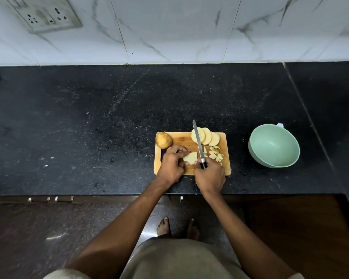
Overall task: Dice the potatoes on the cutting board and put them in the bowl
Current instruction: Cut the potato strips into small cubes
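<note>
A wooden cutting board (181, 138) lies on the black counter. A whole unpeeled potato (163, 140) sits at its far left corner. Overlapping round potato slices (207, 135) lie at its far edge, and small diced pieces (215, 154) are heaped on its right side. My left hand (170, 165) pinches a flat potato piece (190, 158) down on the board. My right hand (210, 176) grips the black handle of a knife (198, 142), whose blade points away from me just right of that piece. A pale green bowl (274, 146) stands empty to the right of the board.
The black stone counter (89, 127) stretches far to the left and behind the board, ending at a white marble-tiled wall with a socket plate (42, 16). A small white scrap (280, 125) lies behind the bowl. My bare feet show on the floor below the counter edge.
</note>
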